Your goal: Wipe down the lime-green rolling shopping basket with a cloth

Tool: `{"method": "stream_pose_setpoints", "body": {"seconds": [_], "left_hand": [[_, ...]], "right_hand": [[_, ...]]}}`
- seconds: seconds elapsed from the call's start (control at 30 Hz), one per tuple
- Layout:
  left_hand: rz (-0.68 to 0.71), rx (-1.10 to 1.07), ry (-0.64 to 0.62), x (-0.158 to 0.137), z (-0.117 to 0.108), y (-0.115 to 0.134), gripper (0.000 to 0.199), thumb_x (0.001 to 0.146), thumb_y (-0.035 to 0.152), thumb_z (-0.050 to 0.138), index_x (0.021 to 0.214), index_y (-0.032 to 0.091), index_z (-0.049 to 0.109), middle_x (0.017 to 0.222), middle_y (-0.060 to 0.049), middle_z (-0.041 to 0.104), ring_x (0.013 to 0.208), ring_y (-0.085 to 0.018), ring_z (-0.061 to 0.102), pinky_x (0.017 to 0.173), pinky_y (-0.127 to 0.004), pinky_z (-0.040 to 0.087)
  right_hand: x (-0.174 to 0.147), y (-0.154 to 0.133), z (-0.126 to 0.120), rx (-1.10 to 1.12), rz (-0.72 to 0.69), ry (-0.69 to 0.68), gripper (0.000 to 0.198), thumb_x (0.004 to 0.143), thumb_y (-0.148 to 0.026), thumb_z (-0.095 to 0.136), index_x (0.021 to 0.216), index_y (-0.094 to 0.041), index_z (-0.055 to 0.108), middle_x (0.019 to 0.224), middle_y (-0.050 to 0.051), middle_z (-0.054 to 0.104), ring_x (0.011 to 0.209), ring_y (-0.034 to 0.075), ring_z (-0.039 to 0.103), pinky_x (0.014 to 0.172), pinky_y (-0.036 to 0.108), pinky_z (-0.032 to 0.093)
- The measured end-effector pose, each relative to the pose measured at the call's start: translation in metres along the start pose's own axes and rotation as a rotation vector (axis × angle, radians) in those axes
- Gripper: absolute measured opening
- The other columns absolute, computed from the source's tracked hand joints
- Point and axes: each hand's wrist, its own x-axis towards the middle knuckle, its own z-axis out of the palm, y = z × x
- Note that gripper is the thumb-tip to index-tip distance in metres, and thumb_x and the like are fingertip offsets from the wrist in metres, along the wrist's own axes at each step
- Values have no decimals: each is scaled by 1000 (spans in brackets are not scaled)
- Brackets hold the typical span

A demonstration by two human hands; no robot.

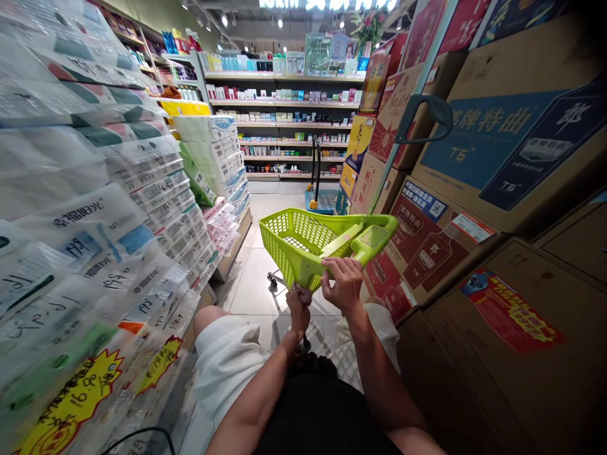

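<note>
Between my knees stands a lime-green plastic shopping cart (303, 237) with a latticed basket, turned so its long side faces me. My right hand (345, 281) grips the near rim beside the handle, its fingers bent over the edge. Lower down, my left hand (298, 306) is closed against the basket's near lower corner. Whether anything small sits in its fingers is hidden. The cart's handle (379, 230) points to the right. One caster (272, 280) shows on the floor under the basket.
Wrapped tissue packs (118, 221) are stacked along the left. Liquor cartons (502, 133) wall in the right, with a grey-green strap handle (422, 119) in front. A blue platform trolley (325, 201) stands ahead, before product shelves (294, 104). Another person (168, 82) is at the back left.
</note>
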Motion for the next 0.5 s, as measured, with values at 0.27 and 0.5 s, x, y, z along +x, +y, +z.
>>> {"method": "stream_pose_setpoints", "body": {"seconds": [0.27, 0.5], "left_hand": [[-60, -195, 93, 28, 12, 19, 32, 89, 40, 67, 112, 21, 55, 121, -13, 58, 118, -26, 57, 105, -44, 49], [-192, -61, -41, 11, 4, -6, 31, 88, 36, 63, 115, 21, 58, 118, -14, 62, 117, -29, 59, 107, -52, 47]], "right_hand": [[7, 10, -5, 81, -22, -9, 10, 85, -21, 60, 89, -23, 69, 92, 2, 79, 86, 20, 67, 94, 38, 40], [3, 31, -20, 112, 6, 58, 11, 87, -20, 58, 82, -24, 67, 85, -1, 78, 80, 19, 67, 96, 40, 39]]}}
